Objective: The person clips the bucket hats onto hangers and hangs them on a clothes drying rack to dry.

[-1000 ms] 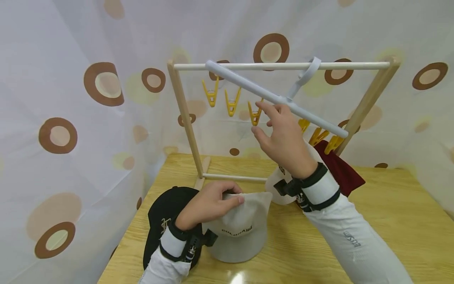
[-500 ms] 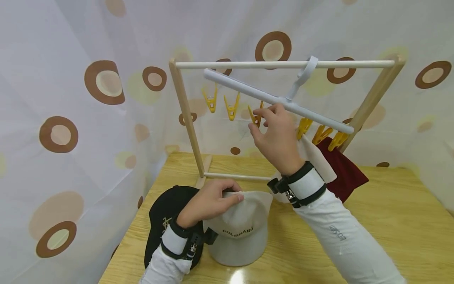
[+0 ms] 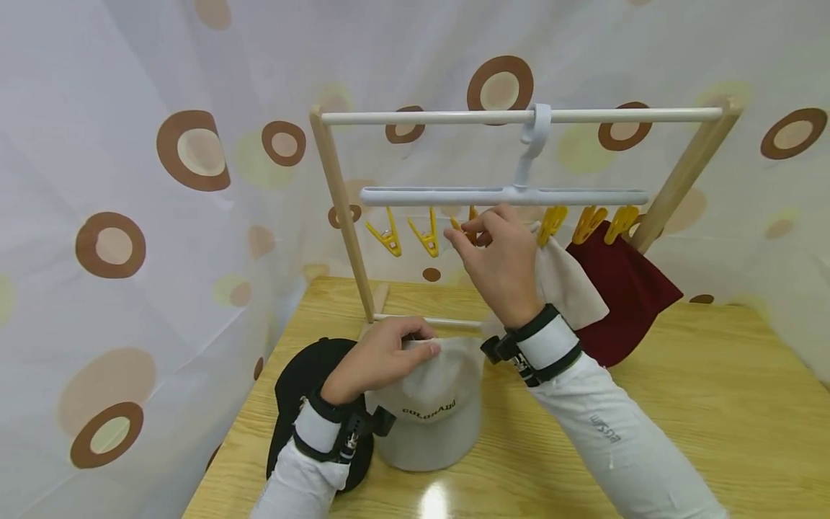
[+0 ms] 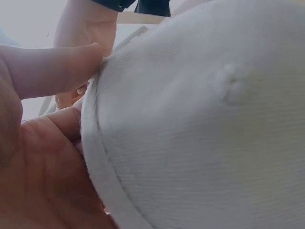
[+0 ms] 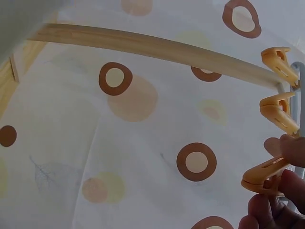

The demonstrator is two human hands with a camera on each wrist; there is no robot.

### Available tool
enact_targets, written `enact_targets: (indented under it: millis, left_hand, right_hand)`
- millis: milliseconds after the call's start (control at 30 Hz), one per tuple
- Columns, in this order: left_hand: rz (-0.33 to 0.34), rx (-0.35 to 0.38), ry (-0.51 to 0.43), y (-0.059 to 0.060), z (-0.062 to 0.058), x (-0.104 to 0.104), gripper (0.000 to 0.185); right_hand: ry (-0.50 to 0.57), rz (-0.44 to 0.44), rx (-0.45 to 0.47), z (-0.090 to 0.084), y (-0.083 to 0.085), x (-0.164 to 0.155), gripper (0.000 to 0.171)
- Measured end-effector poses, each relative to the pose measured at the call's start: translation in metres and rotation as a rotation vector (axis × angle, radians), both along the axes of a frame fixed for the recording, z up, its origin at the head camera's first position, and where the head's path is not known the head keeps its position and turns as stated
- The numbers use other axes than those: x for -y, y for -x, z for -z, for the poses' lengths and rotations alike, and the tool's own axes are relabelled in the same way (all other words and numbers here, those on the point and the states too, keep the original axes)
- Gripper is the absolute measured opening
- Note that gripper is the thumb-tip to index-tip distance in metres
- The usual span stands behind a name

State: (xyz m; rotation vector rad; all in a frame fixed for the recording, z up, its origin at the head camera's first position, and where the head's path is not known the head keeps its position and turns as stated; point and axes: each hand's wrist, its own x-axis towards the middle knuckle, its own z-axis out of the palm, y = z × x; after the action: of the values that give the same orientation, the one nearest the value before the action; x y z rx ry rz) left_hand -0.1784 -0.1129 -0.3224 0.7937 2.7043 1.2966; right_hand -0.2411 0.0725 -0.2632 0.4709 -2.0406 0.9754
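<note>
My left hand (image 3: 382, 360) pinches the upper edge of a light grey cap (image 3: 428, 440) with lettering on its front, brim down over the table. In the left wrist view, thumb and fingers sit on either side of the cap's (image 4: 190, 138) stitched edge. Higher up, my right hand (image 3: 506, 263) holds a yellow clothespin (image 5: 261, 175) under a white hanger (image 3: 441, 196), fingers around it in the right wrist view. Two more clothespins, one of them a yellow clip (image 3: 426, 236), dangle to its left. On the right, clips hold a dark red cap (image 3: 622, 288) and an off-white cap (image 3: 567, 281).
A black cap (image 3: 288, 404) lies on the wooden table (image 3: 700, 418) at the left. The hanger hooks over the white rod (image 3: 415, 117) of a wooden-sided rack (image 3: 340, 216). Behind it hangs a patterned curtain (image 3: 194, 303).
The hanger has swung from tilting down at the right to level, its hook shifting left along the rod. My right hand has closed on the clothespin; the left keeps its hold on the cap.
</note>
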Motion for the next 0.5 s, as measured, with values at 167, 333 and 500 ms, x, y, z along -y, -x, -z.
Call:
enact_targets:
  millis: [167,333,500]
  left_hand:
    - [0.000,-0.033,0.016,0.012,-0.012,-0.007,0.013]
    - [0.001,-0.047,0.011,0.020,-0.019,-0.013,0.015]
    - [0.013,-0.053,-0.001,0.026,-0.020,-0.017,0.016]
  right_hand:
    - [0.045,-0.033,0.007,0.000,0.001,-0.003,0.024]
    - [0.064,-0.057,0.025,-0.001,-0.003,-0.006,0.020]
    - [0.099,-0.054,0.038,0.000,-0.005,-0.008,0.020]
